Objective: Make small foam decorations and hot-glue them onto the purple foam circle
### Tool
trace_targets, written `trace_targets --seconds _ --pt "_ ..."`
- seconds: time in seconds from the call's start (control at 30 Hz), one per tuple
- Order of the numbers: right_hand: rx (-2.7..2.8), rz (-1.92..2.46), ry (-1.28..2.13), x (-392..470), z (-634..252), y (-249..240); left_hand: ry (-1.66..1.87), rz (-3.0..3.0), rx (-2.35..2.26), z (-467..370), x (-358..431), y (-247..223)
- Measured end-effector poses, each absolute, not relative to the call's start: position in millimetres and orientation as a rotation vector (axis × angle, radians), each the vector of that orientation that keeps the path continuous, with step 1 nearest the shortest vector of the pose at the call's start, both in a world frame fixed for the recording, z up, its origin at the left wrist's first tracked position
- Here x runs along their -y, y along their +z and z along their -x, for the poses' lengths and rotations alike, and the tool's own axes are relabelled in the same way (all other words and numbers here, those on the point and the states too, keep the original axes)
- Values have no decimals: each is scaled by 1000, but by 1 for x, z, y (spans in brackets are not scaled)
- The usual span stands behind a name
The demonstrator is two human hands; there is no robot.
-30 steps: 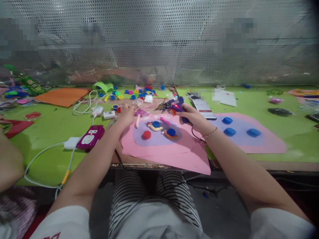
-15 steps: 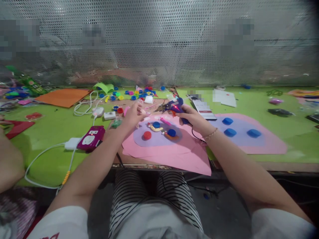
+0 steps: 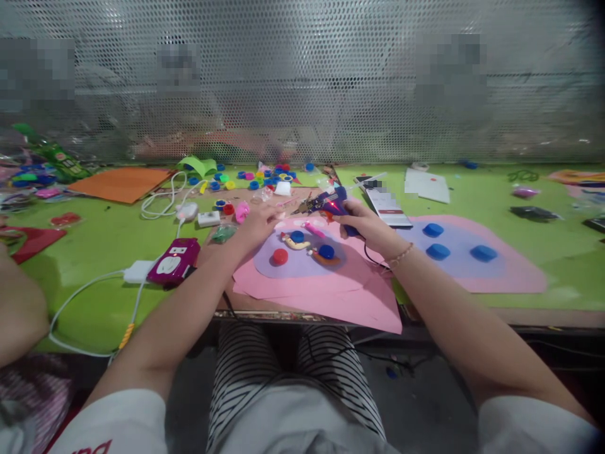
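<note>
My right hand [image 3: 362, 222] is wrapped round the handle of a blue glue gun [image 3: 333, 203] with a small red light. Its nozzle points left, over the top of the pink paper sheet [image 3: 265, 285]. Close to that nozzle, my left hand [image 3: 262, 221] has its fingers pinched together; a small pale bit shows at the tips, too small to name. Below both hands, a lilac paper shape [image 3: 309, 268] carries a red bottle cap [image 3: 280, 256], two blue caps [image 3: 326, 252] with small cream and brown figures, and a pink figure [image 3: 312, 229].
Right, another pink-and-lilac sheet [image 3: 510, 277] bears blue caps [image 3: 483, 253]. Behind it lies a phone-like box [image 3: 390, 205]. Loose caps [image 3: 255, 185] lie at the back. A purple power socket [image 3: 174, 261] with white cables stands left, near another person's arm [image 3: 19, 302].
My left hand has moved down toward the paper, uncovering a clear wrapper and a pink piece behind it. My right hand and the glue gun have stayed nearly still.
</note>
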State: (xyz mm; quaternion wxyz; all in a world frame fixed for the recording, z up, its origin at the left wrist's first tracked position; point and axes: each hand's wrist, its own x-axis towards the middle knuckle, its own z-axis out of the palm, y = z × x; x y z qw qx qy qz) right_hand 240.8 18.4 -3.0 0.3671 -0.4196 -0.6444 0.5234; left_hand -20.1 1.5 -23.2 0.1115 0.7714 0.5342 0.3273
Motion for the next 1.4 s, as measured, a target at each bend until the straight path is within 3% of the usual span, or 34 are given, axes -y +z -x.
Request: trace_targets --seconds 0.3,0.57,1.1,1.4 --pt "1672 1048 1352 -20 -240 -5 966 -2301 -1757 25 -9 -29" --pt "1677 1029 1358 -23 -243 -9 605 -2433 -1777 27 -11 -34" --pt "1725 1016 1332 -25 -243 -14 547 -2359 -1782 30 -13 -31" --pt "1965 982 1346 1 -237 2 774 -2377 -1692 27 -14 -33"
